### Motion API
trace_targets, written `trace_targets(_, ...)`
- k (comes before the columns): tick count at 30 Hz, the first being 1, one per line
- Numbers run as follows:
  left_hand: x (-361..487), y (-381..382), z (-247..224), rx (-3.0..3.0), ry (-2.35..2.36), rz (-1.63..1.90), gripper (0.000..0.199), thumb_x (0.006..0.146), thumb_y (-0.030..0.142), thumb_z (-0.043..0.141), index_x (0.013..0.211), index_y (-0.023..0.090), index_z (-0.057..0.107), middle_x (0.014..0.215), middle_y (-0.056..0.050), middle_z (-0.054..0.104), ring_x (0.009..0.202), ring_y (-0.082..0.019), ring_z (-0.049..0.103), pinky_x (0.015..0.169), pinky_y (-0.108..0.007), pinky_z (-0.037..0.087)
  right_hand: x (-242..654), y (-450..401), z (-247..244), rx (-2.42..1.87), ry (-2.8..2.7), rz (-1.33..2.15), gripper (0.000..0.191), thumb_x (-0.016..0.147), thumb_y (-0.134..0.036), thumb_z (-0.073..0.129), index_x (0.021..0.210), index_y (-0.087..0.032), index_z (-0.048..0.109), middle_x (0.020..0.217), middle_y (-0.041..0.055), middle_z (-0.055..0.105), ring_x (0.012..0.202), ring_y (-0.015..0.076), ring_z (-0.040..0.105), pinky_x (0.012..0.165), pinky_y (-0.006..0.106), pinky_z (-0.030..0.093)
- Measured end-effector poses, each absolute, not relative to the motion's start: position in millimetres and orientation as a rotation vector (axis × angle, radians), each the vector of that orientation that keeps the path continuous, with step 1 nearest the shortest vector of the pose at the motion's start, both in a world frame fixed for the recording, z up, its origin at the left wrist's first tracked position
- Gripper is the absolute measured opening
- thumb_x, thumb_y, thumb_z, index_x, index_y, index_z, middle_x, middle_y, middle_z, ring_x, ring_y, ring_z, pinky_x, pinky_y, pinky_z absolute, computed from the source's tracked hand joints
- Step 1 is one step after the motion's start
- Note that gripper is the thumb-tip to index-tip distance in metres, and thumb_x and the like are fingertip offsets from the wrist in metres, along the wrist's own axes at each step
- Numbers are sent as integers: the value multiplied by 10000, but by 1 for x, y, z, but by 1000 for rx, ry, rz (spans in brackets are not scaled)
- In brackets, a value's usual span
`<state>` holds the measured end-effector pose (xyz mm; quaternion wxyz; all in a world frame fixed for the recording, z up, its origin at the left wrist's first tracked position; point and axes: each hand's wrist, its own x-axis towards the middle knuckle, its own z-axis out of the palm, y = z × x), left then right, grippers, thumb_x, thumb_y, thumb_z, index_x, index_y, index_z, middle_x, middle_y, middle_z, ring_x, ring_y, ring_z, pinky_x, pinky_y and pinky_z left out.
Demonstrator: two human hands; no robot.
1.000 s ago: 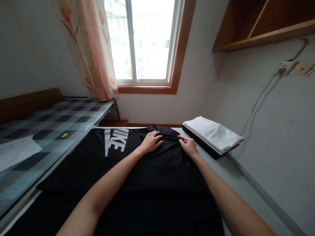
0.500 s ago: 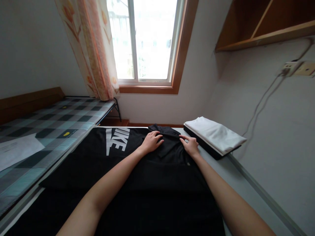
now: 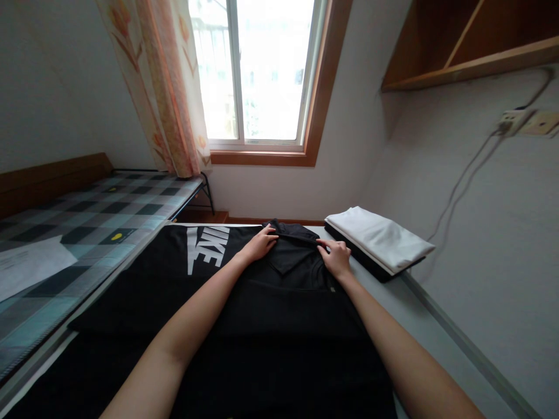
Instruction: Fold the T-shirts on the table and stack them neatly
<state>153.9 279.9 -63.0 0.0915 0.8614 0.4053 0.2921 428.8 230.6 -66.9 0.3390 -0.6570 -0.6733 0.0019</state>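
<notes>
A black garment with white NIKE lettering lies spread over the pale table. At its far edge, my left hand pinches the dark cloth between thumb and fingers. To the right, my right hand grips another part of the same edge. A thin fold of cloth stretches between the two hands. The lettering is left of my left hand, and the near part of the garment is too dark to show detail.
Folded white and black cloths are stacked at the table's right. A bed with a checkered cover and a paper sheet is on the left. A wooden shelf hangs at upper right, above a socket with a cable.
My left hand has moved a little left and away from me, its spread fingers now closed on the cloth edge. The cloth between my hands is straighter. My right hand has barely moved.
</notes>
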Motion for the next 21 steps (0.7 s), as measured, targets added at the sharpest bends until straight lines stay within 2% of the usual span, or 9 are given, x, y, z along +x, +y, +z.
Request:
trace_targets(4, 143, 284, -58, 2553, 1338, 961, 363, 862, 76, 508, 1127, 238, 696, 1261, -71, 615, 1335, -246, 446, 1127, -458, 365, 427, 226, -63, -1719, -1840, -108, 285, 852, -235, 528, 1057, -253, 726, 1002, 84, 688, 955, 273, 496, 827, 415, 347)
trace_targets(6, 137, 285, -56, 2507, 1470, 1011, 405, 839, 43, 504, 1136, 245, 692, 1213, -70, 626, 1262, -238, 496, 1095, -446, 386, 424, 220, -58, -1676, -1873, -229, 297, 860, -221, 514, 1065, -252, 726, 1057, 102, 650, 991, 279, 482, 843, 418, 346)
trace_targets(9, 131, 285, -54, 2486, 1559, 1030, 293, 833, 74, 529, 931, 237, 751, 1131, -79, 621, 1148, -243, 530, 1023, -430, 415, 418, 212, -52, -1551, -1975, -344, 254, 882, -255, 519, 992, -278, 747, 1205, 92, 591, 1114, 293, 438, 927, 441, 319)
trace_targets(12, 130, 283, -52, 2522, 1532, 946, 224, 822, 126, 569, 769, 236, 758, 1061, -67, 624, 1075, -241, 551, 990, -436, 401, 414, 209, -53, -1471, -2120, -304, 239, 898, -299, 526, 951, -289, 759, 1293, 59, 575, 1185, 297, 404, 984, 465, 292)
trace_targets(16, 131, 278, -48, 2440, 1589, 880, 161, 807, 199, 609, 826, 232, 765, 1044, -62, 635, 1041, -238, 592, 985, -433, 383, 416, 214, -61, -1548, -2121, -201, 283, 902, -309, 512, 1070, -265, 735, 1303, 58, 601, 1182, 308, 410, 968, 478, 322)
trace_targets(21, 131, 282, -50, 2337, 1626, 847, 205, 841, 216, 596, 972, 238, 752, 1096, -65, 663, 1091, -255, 598, 983, -421, 388, 418, 217, -65, -1562, -2090, -170, 335, 900, -293, 496, 1165, -229, 691, 1311, 61, 613, 1171, 310, 421, 963, 472, 335)
